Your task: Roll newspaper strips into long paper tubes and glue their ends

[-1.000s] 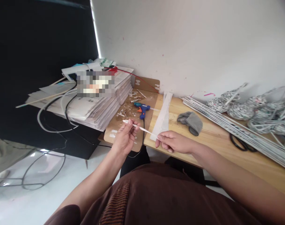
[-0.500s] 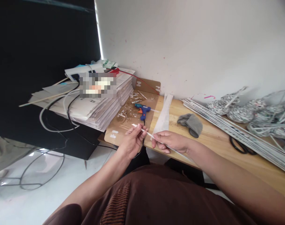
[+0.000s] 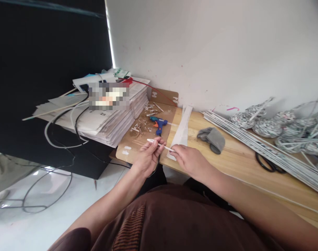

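Observation:
My left hand (image 3: 150, 155) pinches a thin white rolled paper stick (image 3: 169, 149) near its pointed left end, at the front edge of the brown cardboard. To its right, my right hand (image 3: 186, 158) has its fingers closed on the same stick. The stick's long thin end shows beyond my right forearm, over the wooden table (image 3: 242, 169). A blue glue gun (image 3: 160, 126) lies on the cardboard (image 3: 140, 144) just behind my left hand. White paper strips (image 3: 183, 129) lie behind my right hand.
Stacked paper (image 3: 119, 122) with cables stands at the left. Paper scraps (image 3: 139, 127) litter the cardboard. A grey cloth item (image 3: 213, 139), black scissors handles (image 3: 267, 162), a bundle of long paper sticks (image 3: 253, 141) and several wound paper balls (image 3: 267, 126) are to the right.
My right hand has turned over, so its back now shows and its fingers are less spread. The stick's far end has swung up over the table. My left hand has barely moved.

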Motion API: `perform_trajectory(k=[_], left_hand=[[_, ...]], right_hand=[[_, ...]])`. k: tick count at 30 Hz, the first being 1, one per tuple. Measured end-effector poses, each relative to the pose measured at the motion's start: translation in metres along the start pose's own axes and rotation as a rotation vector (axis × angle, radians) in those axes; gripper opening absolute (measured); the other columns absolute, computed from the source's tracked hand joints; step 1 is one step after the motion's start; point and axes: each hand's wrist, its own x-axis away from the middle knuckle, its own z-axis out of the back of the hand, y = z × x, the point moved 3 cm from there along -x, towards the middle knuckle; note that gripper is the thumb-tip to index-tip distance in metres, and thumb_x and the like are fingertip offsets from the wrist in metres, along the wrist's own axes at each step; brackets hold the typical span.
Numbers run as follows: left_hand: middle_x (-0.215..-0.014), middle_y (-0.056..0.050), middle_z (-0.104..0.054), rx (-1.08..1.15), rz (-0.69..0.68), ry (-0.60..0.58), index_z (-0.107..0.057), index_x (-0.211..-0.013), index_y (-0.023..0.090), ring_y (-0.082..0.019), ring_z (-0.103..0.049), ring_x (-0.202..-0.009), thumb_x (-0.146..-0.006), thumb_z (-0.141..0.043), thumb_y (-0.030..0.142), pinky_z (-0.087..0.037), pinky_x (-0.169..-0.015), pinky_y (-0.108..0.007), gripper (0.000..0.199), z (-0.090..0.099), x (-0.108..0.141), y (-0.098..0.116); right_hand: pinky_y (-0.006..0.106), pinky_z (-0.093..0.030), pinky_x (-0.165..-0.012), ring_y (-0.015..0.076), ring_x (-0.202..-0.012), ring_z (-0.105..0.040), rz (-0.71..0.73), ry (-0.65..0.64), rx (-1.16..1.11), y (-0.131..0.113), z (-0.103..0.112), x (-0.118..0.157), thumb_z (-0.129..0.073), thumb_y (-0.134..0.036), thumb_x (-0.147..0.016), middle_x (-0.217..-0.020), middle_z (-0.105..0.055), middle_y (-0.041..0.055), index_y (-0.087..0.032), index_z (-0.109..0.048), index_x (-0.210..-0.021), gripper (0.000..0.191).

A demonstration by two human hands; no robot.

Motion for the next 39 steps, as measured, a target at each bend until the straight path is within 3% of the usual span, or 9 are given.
perform_trajectory(k=[3,8,11,14,20,22,27,30,39], left_hand=[[-0.086,-0.008,-0.071,-0.017,0.001,-0.011,-0.070,-0.086,0.009,-0.014,-0.070,-0.085,-0.084,-0.060,0.007,-0.057,-0.079,-0.017,0.011,-0.001,0.000,0.000],[-0.086,-0.007,-0.071,-0.034,0.035,-0.055,-0.070,-0.087,0.010,-0.013,-0.070,-0.084,-0.085,-0.060,0.011,-0.057,-0.073,-0.015,0.010,-0.001,0.003,0.000],[-0.086,-0.007,-0.071,-0.045,0.038,-0.095,-0.070,-0.091,0.011,-0.014,-0.070,-0.087,-0.084,-0.061,0.010,-0.057,-0.075,-0.015,0.011,-0.002,0.005,0.000],[-0.086,-0.007,-0.070,-0.061,0.041,-0.106,-0.070,-0.093,0.010,-0.014,-0.070,-0.087,-0.083,-0.061,0.007,-0.056,-0.076,-0.016,0.014,-0.003,0.005,-0.001],[-0.083,-0.006,-0.069,-0.043,0.020,-0.027,-0.069,-0.088,0.010,-0.014,-0.071,-0.083,-0.080,-0.065,0.008,-0.057,-0.076,-0.018,0.009,-0.003,0.001,0.000],[-0.083,-0.006,-0.069,-0.042,0.015,-0.035,-0.070,-0.087,0.010,-0.014,-0.070,-0.082,-0.081,-0.064,0.008,-0.058,-0.075,-0.018,0.009,-0.004,0.001,-0.001],[-0.082,-0.006,-0.069,-0.027,0.032,-0.074,-0.070,-0.087,0.010,-0.013,-0.070,-0.082,-0.081,-0.063,0.008,-0.057,-0.076,-0.017,0.009,-0.008,0.002,0.000],[-0.082,-0.005,-0.069,-0.033,0.027,-0.069,-0.069,-0.088,0.010,-0.014,-0.070,-0.082,-0.082,-0.062,0.008,-0.057,-0.074,-0.017,0.009,-0.008,0.002,0.002],[-0.083,-0.005,-0.069,-0.074,0.013,-0.009,-0.069,-0.090,0.011,-0.015,-0.071,-0.084,-0.083,-0.061,0.009,-0.058,-0.073,-0.019,0.010,-0.006,-0.001,-0.002]], right_hand=[[0.029,-0.038,-0.067,0.0171,-0.072,-0.055,-0.020,-0.023,-0.079,-0.001,-0.003,0.002,-0.036,-0.035,-0.098,-0.080,-0.061,0.0074,-0.016,-0.061,-0.092,0.031],[0.022,-0.029,-0.044,0.0077,-0.041,-0.031,-0.274,-0.442,-0.944,0.005,-0.010,0.002,-0.039,-0.052,-0.094,-0.052,-0.032,-0.0076,-0.015,-0.059,-0.087,0.043],[0.020,-0.026,-0.042,0.0058,-0.039,-0.029,-0.339,-0.494,-1.127,0.006,-0.010,0.001,-0.049,-0.055,-0.088,-0.051,-0.030,-0.0095,-0.014,-0.056,-0.083,0.042],[0.021,-0.028,-0.043,0.0068,-0.040,-0.031,-0.326,-0.440,-1.011,0.005,-0.010,0.002,-0.043,-0.057,-0.090,-0.052,-0.032,-0.0087,-0.015,-0.054,-0.087,0.043],[0.027,-0.035,-0.064,0.0147,-0.067,-0.051,-0.053,-0.004,-0.199,-0.003,0.006,0.008,-0.046,-0.040,-0.094,-0.072,-0.056,0.0018,-0.020,-0.059,-0.089,0.025],[0.027,-0.035,-0.063,0.0134,-0.062,-0.049,-0.086,-0.058,-0.282,-0.002,0.004,0.008,-0.041,-0.039,-0.096,-0.067,-0.053,0.0010,-0.019,-0.060,-0.086,0.029],[0.022,-0.029,-0.045,0.0074,-0.043,-0.033,-0.349,-0.407,-1.031,0.008,-0.007,0.006,-0.044,-0.053,-0.091,-0.055,-0.037,-0.0067,-0.016,-0.054,-0.083,0.039],[0.021,-0.030,-0.045,0.0068,-0.043,-0.036,-0.346,-0.445,-1.054,0.012,-0.008,0.007,-0.051,-0.058,-0.086,-0.055,-0.040,-0.0066,-0.016,-0.054,-0.083,0.043],[0.027,-0.028,-0.059,0.0169,-0.066,-0.055,-0.026,-0.017,0.073,-0.004,0.003,0.014,-0.043,-0.040,-0.095,-0.079,-0.065,0.0064,-0.019,-0.057,-0.093,0.026]])
